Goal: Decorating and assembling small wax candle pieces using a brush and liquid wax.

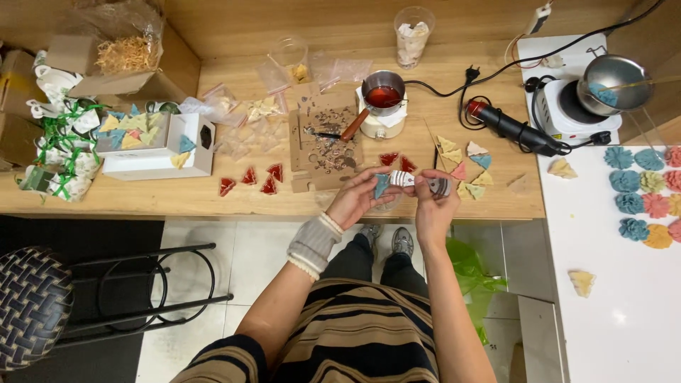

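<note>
My left hand (357, 198) pinches a small teal triangular piece (381, 184) above the front edge of the wooden table (177, 198). Close beside it, my right hand (434, 206) grips a small grey-and-white tool (423, 184) whose tip meets the teal piece. A grey wrist wrap covers my left wrist. Several red triangles (252, 180) lie on the table to the left. Pastel triangles (464, 164) in yellow, pink and teal lie just beyond my right hand.
A small pot of red liquid (383, 96) stands on a white warmer, a wooden-handled tool across stained cardboard (323, 138) beside it. A black heat gun (511, 128), hotplate with a steel pan (613, 81), white box of triangles (152, 142), coloured flower shapes (642, 188), stool (35, 305).
</note>
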